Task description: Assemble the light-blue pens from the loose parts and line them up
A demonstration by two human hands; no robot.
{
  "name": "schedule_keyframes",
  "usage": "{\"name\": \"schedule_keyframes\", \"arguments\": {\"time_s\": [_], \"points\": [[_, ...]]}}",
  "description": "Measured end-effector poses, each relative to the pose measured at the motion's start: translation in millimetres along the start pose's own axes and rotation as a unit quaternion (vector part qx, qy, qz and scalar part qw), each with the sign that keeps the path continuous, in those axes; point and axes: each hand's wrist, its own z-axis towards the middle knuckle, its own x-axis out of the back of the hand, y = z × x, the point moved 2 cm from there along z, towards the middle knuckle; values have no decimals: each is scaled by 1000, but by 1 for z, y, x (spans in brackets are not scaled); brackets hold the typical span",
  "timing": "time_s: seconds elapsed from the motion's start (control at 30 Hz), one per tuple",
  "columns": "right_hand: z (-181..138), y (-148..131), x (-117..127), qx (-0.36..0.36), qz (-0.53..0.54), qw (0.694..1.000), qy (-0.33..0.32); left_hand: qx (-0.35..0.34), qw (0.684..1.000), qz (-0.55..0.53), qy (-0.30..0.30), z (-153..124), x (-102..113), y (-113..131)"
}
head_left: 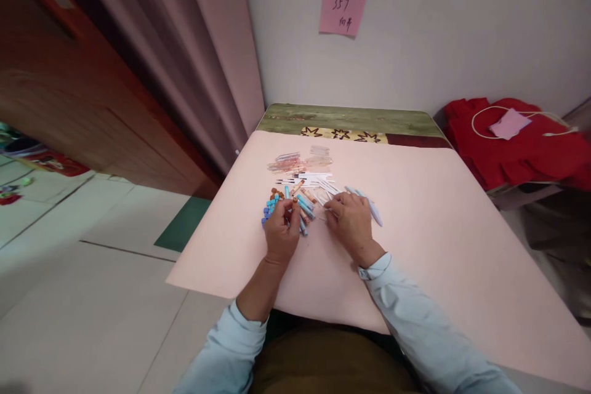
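Observation:
My left hand (282,233) is closed in a pinch around a small pen part with a brown end (295,202), held upright above the pile. Below and beside it lie blue pen barrels (305,206) and orange-beige barrels (308,194). Small blue caps (268,212) and brown caps (276,192) are heaped to its left. My right hand (353,221) is palm down, its fingers bent together at the thin white sticks (327,186); what they grip is hidden. A pale lilac pen-shaped piece (375,214) rests just right of that hand.
Beyond the hands lie thin white sticks with dark tips (295,179) and reddish clear pieces (286,163). A pale pink sheet (443,228) covers most of the table (351,116), which stands by the wall. Red cloth (517,141) with a white cable is at the right.

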Motion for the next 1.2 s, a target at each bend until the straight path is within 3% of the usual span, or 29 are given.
{"name": "schedule_keyframes", "arguments": {"time_s": [0.13, 0.23, 0.43, 0.63, 0.73, 0.83, 0.93, 1.07, 1.2], "points": [[-2, 5, 0, -45, -7, 998, 32, 14, 1000, -17, 4, -1, -2, -4], [-4, 4, 2, -40, 16, 998, 46, 16, 999, -35, 1, -2, -3, -7], [-7, -2, 3, -8, 10, 1000, 0, -19, 998, -54, -31, -2, -3, -9], [-7, -1, 0, 4, -8, 1000, 0, -72, 997, -15, -32, -2, -3, -11], [-6, -1, 2, 7, 5, 999, 33, -88, 996, -5, -28, -2, -2, -11], [-6, 0, 6, -22, 91, 991, 91, -101, 994, -4, -32, -2, -2, -9], [-6, 1, 7, -71, 246, 960, 110, -124, 991, 2, -40, -1, -2, -6], [-4, 1, 3, -130, 442, 885, 74, -136, 990, -1, -48, 0, -1, -2], [-2, 4, -3, -167, 541, 823, 49, -127, 990, -12, -52, 0, 1, 0]]}}
